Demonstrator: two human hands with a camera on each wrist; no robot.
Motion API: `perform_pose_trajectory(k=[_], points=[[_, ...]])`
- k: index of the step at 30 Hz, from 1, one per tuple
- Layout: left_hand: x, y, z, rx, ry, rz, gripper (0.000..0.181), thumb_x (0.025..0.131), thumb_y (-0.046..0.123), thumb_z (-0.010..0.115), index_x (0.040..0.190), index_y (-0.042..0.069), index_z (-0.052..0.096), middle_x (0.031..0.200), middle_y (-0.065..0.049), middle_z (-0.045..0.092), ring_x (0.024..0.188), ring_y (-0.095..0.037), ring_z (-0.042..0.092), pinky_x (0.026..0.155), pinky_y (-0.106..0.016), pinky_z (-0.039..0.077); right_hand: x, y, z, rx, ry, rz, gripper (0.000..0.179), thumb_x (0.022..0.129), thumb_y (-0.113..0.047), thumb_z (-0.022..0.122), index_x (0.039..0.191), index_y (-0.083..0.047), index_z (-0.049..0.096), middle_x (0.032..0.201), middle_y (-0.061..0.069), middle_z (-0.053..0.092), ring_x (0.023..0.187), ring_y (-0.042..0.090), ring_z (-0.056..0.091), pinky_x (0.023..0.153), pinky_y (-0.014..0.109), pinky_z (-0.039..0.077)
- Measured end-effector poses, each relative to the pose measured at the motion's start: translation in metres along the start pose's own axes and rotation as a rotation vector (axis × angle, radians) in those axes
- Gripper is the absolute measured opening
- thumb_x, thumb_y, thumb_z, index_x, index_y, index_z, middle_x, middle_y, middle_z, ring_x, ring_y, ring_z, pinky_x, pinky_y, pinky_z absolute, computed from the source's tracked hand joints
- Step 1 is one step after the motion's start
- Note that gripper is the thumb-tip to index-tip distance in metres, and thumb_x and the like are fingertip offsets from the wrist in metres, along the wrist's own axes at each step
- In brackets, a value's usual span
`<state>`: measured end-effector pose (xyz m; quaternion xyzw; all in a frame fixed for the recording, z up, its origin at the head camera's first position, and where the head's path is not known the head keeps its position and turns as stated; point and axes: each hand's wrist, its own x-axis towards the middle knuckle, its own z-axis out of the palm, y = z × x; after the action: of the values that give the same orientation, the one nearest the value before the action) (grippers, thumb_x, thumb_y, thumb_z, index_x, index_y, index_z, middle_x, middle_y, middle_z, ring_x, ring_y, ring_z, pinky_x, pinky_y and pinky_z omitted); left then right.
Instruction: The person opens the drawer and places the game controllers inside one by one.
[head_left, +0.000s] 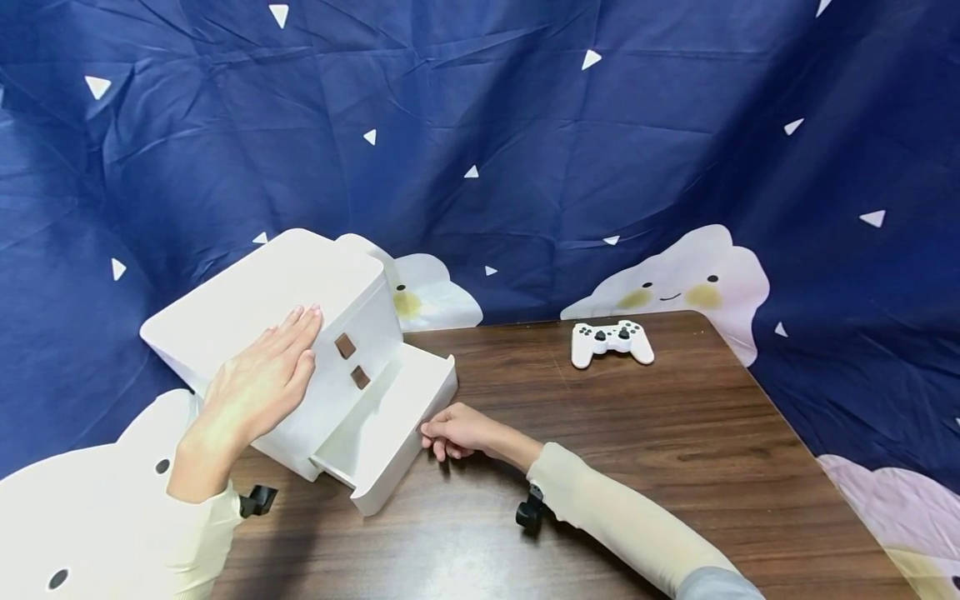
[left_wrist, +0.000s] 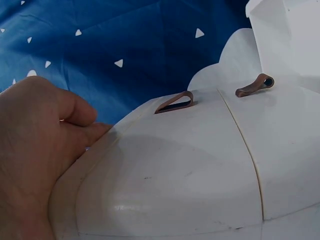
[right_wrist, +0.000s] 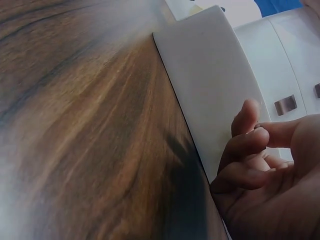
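A white desktop drawer box (head_left: 270,283) stands at the left of the table, its bottom drawer (head_left: 408,383) pulled out and bare inside. My left hand (head_left: 262,379) lies flat on the box's top near the front edge, fingers straight and together. At the middle of the drawer's front, my right hand (head_left: 457,432) has its thumb and curled fingers pinched together. A small dark bit of the drawer's pull tab (right_wrist: 258,126) shows between them; the rest is hidden. Two brown loop tabs, one of them this upper tab (left_wrist: 175,102), sit on the box's front above.
A white game controller (head_left: 612,342) lies near the back edge of the brown wooden table (head_left: 675,467). Behind hangs a dark blue cloth (head_left: 525,167) printed with clouds and triangles. Each wrist wears a small black camera, such as the right one (head_left: 529,513).
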<state>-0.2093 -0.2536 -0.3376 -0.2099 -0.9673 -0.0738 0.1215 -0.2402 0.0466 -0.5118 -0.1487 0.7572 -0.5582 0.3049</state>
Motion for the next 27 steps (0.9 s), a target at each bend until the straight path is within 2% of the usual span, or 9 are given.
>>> perform_pose_trajectory(k=[5, 11, 20, 27], points=[[-0.001, 0.001, 0.0, -0.002, 0.005, -0.002, 0.056, 0.115, 0.03, 0.034, 0.167, 0.01, 0.035, 0.173, -0.01, 0.035, 0.162, -0.032, 0.033, 0.133, -0.053, 0.03, -0.006, 0.004, -0.005, -0.011, -0.014, 0.003, 0.04, 0.108, -0.027, 0.061, 0.103, 0.01, 0.074, 0.06, -0.002, 0.066, 0.044, 0.003, 0.046, 0.039, 0.014, 0.034], [-0.001, 0.0, 0.0, -0.001, 0.012, 0.0, 0.056, 0.114, 0.029, 0.036, 0.167, 0.01, 0.036, 0.173, -0.01, 0.036, 0.162, -0.032, 0.034, 0.133, -0.053, 0.03, -0.014, 0.007, -0.01, -0.028, -0.025, -0.01, 0.043, 0.109, -0.031, 0.06, 0.105, 0.009, 0.075, 0.062, -0.002, 0.067, 0.044, 0.004, 0.047, 0.038, 0.015, 0.03], [-0.001, 0.001, 0.002, -0.011, 0.002, -0.003, 0.057, 0.115, 0.031, 0.035, 0.168, 0.011, 0.034, 0.174, -0.01, 0.035, 0.161, -0.033, 0.034, 0.132, -0.054, 0.03, -0.017, 0.013, -0.012, -0.06, -0.044, -0.03, 0.041, 0.11, -0.031, 0.058, 0.106, 0.005, 0.077, 0.063, -0.004, 0.068, 0.046, 0.003, 0.047, 0.039, 0.015, 0.031], [-0.001, 0.001, 0.0, -0.005, 0.013, -0.004, 0.056, 0.115, 0.029, 0.035, 0.167, 0.01, 0.035, 0.174, -0.01, 0.035, 0.162, -0.032, 0.033, 0.132, -0.055, 0.03, -0.023, 0.015, -0.026, -0.099, -0.039, -0.024, 0.035, 0.108, -0.028, 0.06, 0.108, 0.001, 0.079, 0.065, -0.003, 0.069, 0.047, 0.004, 0.049, 0.039, 0.016, 0.031]])
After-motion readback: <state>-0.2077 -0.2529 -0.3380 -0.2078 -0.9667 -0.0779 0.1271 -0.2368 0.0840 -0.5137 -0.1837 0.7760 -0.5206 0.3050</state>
